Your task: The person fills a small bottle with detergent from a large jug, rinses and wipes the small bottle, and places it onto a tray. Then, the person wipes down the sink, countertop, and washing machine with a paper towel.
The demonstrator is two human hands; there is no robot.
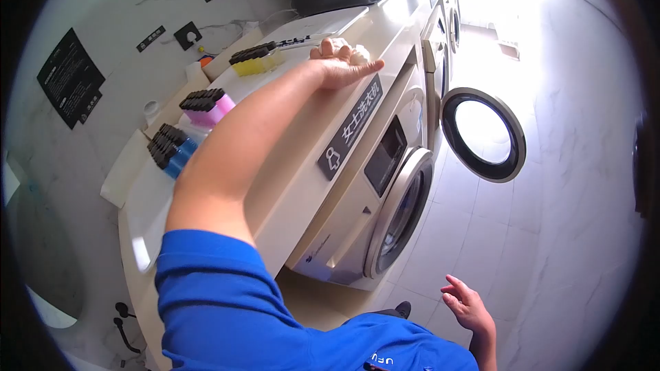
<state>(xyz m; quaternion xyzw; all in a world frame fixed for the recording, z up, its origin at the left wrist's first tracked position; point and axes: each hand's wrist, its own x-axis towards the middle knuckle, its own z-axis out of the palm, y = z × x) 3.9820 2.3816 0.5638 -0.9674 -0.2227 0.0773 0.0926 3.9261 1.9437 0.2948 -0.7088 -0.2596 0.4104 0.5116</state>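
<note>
My left arm in a blue sleeve stretches over the pale counter top (302,144). At its far end, my left hand (337,72) has its fingers curled on a crumpled white cloth (359,55), pressed near the counter's front edge. The thumb sticks out to the side, and part of the cloth is hidden by the hand. Low on the right, my right hand (467,308) hangs in the air above the floor with its fingers apart and nothing in it.
Under the counter stands a washing machine (344,240) with its round door closed; farther along, another door (482,134) swings out into the aisle. Yellow bottles (254,62), pink bottles (208,106) and blue bottles (172,148) line the counter's back. A black sign (350,127) marks its front.
</note>
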